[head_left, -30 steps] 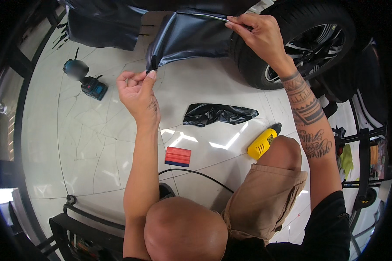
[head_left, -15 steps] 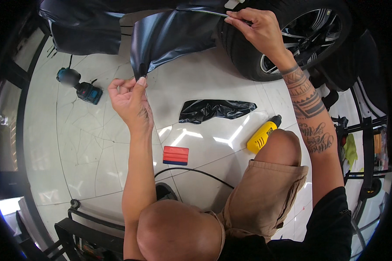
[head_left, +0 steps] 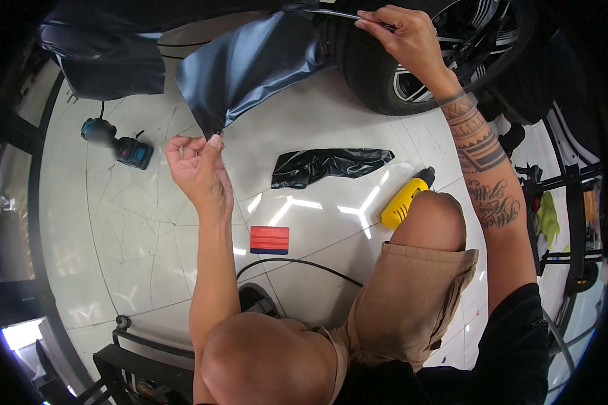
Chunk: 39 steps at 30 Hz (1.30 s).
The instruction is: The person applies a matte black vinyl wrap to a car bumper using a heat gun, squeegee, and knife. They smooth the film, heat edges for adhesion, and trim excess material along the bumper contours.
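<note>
A sheet of dark satin vinyl film [head_left: 250, 67] hangs from the car's edge at the top, stretched toward me. My left hand [head_left: 201, 169] pinches its lower corner between thumb and finger, with the other fingers curled. My right hand [head_left: 407, 44] grips a slim silver knife [head_left: 341, 13] by its rear end, beside the tire. The knife points left, and its tip meets the film's upper edge near the wheel arch; the exact contact is too small to tell.
The wheel [head_left: 412, 67] stands at upper right. On the tiled floor lie a crumpled black film piece [head_left: 327, 167], a yellow heat gun [head_left: 405, 200], a red squeegee [head_left: 269, 239], a teal power tool [head_left: 132, 152] and a black cable [head_left: 304, 262]. Another film flap [head_left: 111, 71] hangs at upper left.
The film has swung a little left and down with my left hand, its loose part longer. My right hand and the knife stay near the wheel arch, slightly to the right. The view has shifted slightly.
</note>
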Motion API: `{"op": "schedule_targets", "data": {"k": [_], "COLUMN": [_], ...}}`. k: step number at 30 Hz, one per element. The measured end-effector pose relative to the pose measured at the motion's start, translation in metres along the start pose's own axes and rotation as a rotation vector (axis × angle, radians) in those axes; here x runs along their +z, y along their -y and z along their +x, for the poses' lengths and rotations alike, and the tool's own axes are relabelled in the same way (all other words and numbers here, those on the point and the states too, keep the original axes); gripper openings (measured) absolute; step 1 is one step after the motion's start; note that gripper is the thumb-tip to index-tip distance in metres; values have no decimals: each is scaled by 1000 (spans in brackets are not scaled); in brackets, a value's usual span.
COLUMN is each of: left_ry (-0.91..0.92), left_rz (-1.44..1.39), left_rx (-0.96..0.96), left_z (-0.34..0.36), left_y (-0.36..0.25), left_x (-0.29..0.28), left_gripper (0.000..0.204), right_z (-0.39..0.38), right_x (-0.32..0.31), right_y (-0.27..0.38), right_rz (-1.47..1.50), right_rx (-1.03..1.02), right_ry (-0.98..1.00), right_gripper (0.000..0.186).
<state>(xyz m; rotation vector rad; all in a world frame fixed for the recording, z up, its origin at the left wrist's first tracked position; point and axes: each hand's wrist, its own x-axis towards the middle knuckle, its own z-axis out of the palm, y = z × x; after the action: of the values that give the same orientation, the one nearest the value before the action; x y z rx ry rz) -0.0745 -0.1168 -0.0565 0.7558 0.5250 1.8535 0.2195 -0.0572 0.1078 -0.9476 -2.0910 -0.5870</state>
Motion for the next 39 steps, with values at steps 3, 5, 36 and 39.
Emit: {"op": "schedule_targets", "data": {"k": [3, 5, 36, 39], "left_ry": [19, 32, 2007, 1941], "left_rz": [15, 15, 1359, 1740], "left_rx": [-26, -45, 31, -1059], "left_z": [-5, -10, -45, -7], "left_y": [5, 7, 62, 53], "left_x": [-4, -3, 101, 165], "left_gripper": [39, 39, 63, 44], "right_z": [-3, -2, -50, -68], "right_x": [-6, -13, -38, -1], "right_y": [-7, -8, -42, -65], "right_rz": [-9, 25, 278, 464], "right_rx": [16, 91, 379, 529], "right_ry": [19, 53, 972, 831], "right_gripper": [14, 14, 41, 41]}}
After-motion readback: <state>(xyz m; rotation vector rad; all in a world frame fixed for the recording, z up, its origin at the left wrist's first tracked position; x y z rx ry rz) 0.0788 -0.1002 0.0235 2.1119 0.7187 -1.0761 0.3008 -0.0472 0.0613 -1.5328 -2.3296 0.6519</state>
